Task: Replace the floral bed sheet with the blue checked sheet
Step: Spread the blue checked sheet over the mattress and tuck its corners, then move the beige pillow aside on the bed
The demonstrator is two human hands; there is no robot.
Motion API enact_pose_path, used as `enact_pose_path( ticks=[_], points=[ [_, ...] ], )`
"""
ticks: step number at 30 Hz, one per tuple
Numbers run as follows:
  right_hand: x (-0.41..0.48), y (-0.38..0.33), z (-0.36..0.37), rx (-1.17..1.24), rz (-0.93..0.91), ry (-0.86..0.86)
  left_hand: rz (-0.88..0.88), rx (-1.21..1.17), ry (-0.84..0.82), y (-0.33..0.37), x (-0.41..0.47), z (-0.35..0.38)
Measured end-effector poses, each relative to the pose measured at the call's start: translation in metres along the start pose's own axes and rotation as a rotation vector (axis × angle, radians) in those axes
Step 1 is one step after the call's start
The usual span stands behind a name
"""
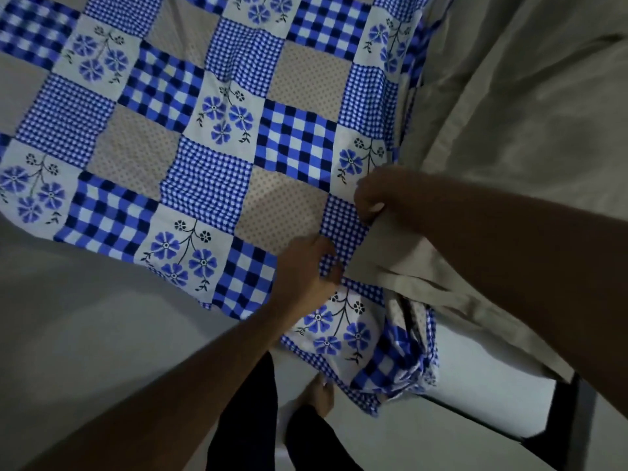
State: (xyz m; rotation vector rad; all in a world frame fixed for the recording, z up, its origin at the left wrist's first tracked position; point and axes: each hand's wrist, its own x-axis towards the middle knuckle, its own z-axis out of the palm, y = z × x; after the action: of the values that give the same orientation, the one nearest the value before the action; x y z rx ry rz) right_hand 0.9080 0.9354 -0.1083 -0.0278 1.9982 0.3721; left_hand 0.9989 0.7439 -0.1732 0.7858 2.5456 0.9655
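The blue checked sheet (210,130), a patchwork of blue check, dotted beige and blue flower squares, lies spread over the bed and hangs off its near corner. My left hand (306,270) pinches a fold of the sheet at that corner. My right hand (372,195) grips the edge of a plain beige cloth (401,263) that lies over the sheet's right side. No separate floral sheet is visible.
The beige cloth (530,113) covers the right of the view. A dark metal bed frame (574,419) shows at lower right over a pale floor (85,317). My bare foot (319,396) and dark trouser legs stand below the hanging corner.
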Motion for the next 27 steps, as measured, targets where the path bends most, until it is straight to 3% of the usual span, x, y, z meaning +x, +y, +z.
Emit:
enact_pose_path(
  ticks=[2, 3, 5, 8, 11, 13, 16, 19, 23, 27],
  points=[
    [0.001, 0.002, 0.002, 0.04, -0.01, -0.015, 0.093, 0.209, 0.007, -0.014, 0.013, 0.002],
    [-0.002, 0.002, 0.002, 0.07, -0.037, -0.006, 0.101, 0.203, -0.029, -0.013, 0.018, 0.001],
    [-0.012, 0.006, -0.001, 0.289, -0.079, 0.155, 0.096, 0.002, -0.091, -0.004, 0.027, -0.001],
    [-0.049, 0.043, -0.002, 0.647, -0.076, 0.574, -0.047, -0.37, -0.039, 0.027, 0.04, -0.003],
    [-0.089, 0.108, 0.025, 0.881, 0.202, 0.948, -0.313, -0.55, -0.069, 0.056, 0.068, -0.007],
    [-0.119, 0.155, 0.063, 0.96, 0.487, 1.093, -0.369, -0.561, -0.049, 0.076, 0.1, -0.011],
    [-0.151, 0.212, 0.127, 1.157, 0.872, 1.045, -0.357, -0.604, -0.035, 0.117, 0.152, -0.026],
    [-0.16, 0.247, 0.177, 1.404, 1.049, 0.891, -0.315, -0.45, -0.162, 0.152, 0.203, -0.035],
    [-0.135, 0.265, 0.23, 1.898, 0.897, 0.788, -0.339, -0.48, -0.301, 0.175, 0.264, -0.029],
    [-0.114, 0.279, 0.254, 2.092, 0.754, 0.864, -0.391, -0.491, -0.406, 0.18, 0.313, 0.001]
  ],
)
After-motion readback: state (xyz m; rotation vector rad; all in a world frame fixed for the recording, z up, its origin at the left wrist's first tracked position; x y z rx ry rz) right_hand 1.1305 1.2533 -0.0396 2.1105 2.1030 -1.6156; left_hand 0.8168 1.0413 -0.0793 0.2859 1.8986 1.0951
